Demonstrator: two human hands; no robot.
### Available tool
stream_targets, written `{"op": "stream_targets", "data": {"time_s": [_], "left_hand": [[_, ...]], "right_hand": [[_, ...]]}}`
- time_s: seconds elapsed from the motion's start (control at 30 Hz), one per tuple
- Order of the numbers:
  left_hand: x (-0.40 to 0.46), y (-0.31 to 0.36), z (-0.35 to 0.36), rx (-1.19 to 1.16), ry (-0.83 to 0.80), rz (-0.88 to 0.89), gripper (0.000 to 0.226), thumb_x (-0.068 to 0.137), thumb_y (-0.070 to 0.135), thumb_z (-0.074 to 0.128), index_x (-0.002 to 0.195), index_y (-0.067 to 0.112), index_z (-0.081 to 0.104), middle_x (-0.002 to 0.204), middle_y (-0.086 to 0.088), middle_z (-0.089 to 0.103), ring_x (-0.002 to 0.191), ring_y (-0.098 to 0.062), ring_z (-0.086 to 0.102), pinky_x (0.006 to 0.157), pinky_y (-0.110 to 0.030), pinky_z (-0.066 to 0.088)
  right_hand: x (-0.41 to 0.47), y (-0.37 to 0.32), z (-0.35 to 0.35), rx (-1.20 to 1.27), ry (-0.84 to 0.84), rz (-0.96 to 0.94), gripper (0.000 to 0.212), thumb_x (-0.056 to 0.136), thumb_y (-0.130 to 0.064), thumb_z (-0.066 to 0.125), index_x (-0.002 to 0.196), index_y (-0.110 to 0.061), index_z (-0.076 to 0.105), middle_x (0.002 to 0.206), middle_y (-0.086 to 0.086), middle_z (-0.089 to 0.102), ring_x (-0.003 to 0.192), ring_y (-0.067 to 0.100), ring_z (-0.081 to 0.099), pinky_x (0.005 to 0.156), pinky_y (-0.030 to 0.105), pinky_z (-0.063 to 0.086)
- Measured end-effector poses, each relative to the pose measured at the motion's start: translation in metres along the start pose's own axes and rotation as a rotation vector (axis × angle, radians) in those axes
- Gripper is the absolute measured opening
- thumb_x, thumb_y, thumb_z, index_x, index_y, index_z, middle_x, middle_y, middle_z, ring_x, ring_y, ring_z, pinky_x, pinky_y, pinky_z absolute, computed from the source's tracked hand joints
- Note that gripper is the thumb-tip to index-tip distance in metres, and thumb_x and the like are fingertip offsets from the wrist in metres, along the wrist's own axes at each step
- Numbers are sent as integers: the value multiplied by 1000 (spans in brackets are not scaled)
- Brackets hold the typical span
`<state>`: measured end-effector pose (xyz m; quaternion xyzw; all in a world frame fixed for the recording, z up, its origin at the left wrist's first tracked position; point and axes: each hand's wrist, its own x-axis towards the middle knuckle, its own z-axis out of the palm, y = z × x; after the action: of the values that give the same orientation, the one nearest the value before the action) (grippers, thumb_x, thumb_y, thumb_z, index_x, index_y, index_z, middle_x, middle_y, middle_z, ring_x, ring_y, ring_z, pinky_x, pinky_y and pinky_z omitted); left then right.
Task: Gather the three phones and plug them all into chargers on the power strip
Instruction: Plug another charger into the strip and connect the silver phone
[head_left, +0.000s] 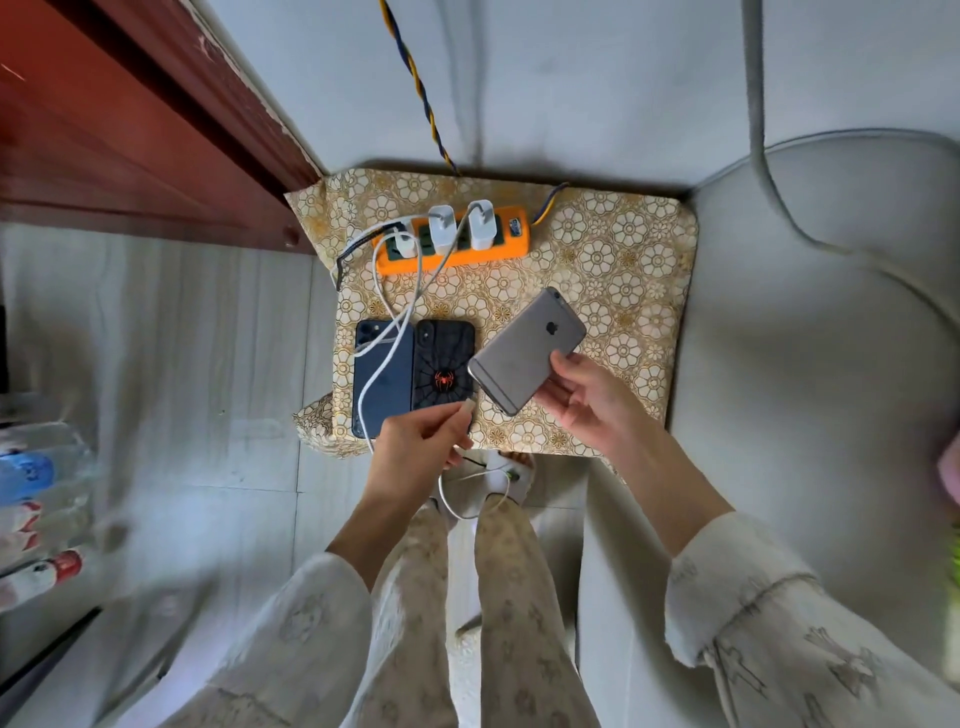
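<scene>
An orange power strip (483, 254) with three white chargers lies at the back of a small table with a floral cloth (613, 260). A dark blue phone (382, 384) and a phone in a black spider case (443, 366) lie face down side by side near the front left. My right hand (587, 400) holds a grey phone (524, 351) face down above the cloth. My left hand (421, 441) pinches the plug end of a white charging cable (387, 353), its tip close to the grey phone's lower edge but apart from it.
A grey sofa (810, 364) borders the table on the right. A dark red wooden door frame (130, 119) stands at the left back. A twisted yellow-blue cord (415, 83) runs up the wall. Bottles (36, 514) lie at the far left on the floor.
</scene>
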<state>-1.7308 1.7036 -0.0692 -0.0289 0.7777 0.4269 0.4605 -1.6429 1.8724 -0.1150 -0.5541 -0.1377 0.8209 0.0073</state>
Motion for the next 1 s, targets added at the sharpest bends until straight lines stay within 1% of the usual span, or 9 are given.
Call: {"op": "stream_targets", "data": {"time_s": [0.1, 0.2, 0.27, 0.33, 0.43, 0.57, 0.73, 0.87, 1.0], "left_hand": [[-5, 12, 3, -61, -10, 2, 10, 83, 25, 63, 78, 25, 71, 55, 2, 59, 43, -2, 48, 49, -13, 45], [-10, 22, 5, -121, -33, 14, 19, 84, 23, 62, 69, 32, 69, 53, 3, 54, 42, 2, 44, 46, -9, 42], [-13, 26, 7, -121, -46, 30, 17, 85, 23, 61, 72, 31, 69, 54, 2, 52, 42, 1, 42, 45, -9, 40], [-14, 26, 9, -103, -43, 27, 11, 85, 24, 60, 84, 24, 71, 55, 1, 52, 42, 0, 41, 44, -9, 38], [-15, 24, 12, -83, -17, 16, 21, 84, 26, 60, 100, 16, 69, 55, 2, 52, 42, 0, 41, 44, -10, 38], [-17, 21, 14, -77, -3, 36, 21, 85, 29, 59, 102, 21, 68, 50, 11, 51, 45, -1, 41, 49, -15, 39], [-19, 20, 11, -78, -40, 68, 15, 86, 27, 57, 98, 28, 66, 44, 21, 55, 44, 4, 44, 47, -6, 37], [-18, 21, 12, -83, -48, 94, 12, 87, 25, 56, 89, 33, 65, 46, 18, 54, 44, 4, 43, 47, -7, 38], [-17, 23, 13, -61, -55, 114, 15, 88, 26, 54, 98, 28, 65, 54, 14, 52, 46, 3, 43, 50, -10, 38]], "right_hand": [[-10, -2, 2, 62, -43, 10, 17, 82, 1, 54, 99, -3, 54, 79, 14, 73, 77, 26, 72, 65, 34, 60], [-16, -5, 5, 98, -75, -9, 20, 80, 1, 56, 100, -2, 53, 78, 13, 74, 77, 26, 72, 65, 33, 60], [-19, -7, 7, 98, -96, -30, 22, 76, 0, 58, 97, -3, 54, 77, 13, 74, 76, 25, 72, 65, 32, 60], [-21, -8, 8, 81, -105, -40, 17, 79, 0, 57, 95, -4, 54, 76, 12, 74, 76, 24, 72, 64, 30, 60], [-23, -7, 8, 66, -101, -41, 13, 84, 0, 54, 96, -4, 53, 76, 11, 74, 75, 24, 72, 65, 31, 60], [-25, -4, 6, 88, -98, -27, 10, 86, -1, 52, 95, -4, 54, 76, 12, 74, 74, 23, 72, 70, 33, 59], [-25, -2, 4, 116, -98, 1, 8, 87, -1, 51, 93, -3, 54, 76, 14, 73, 73, 25, 72, 66, 33, 60], [-25, -2, 2, 127, -97, 10, 9, 87, -2, 51, 95, -2, 55, 76, 14, 74, 73, 25, 72, 66, 33, 60], [-26, 0, 3, 139, -100, 27, 10, 86, -3, 51, 95, -2, 56, 77, 13, 74, 73, 24, 72, 68, 33, 59]]}}
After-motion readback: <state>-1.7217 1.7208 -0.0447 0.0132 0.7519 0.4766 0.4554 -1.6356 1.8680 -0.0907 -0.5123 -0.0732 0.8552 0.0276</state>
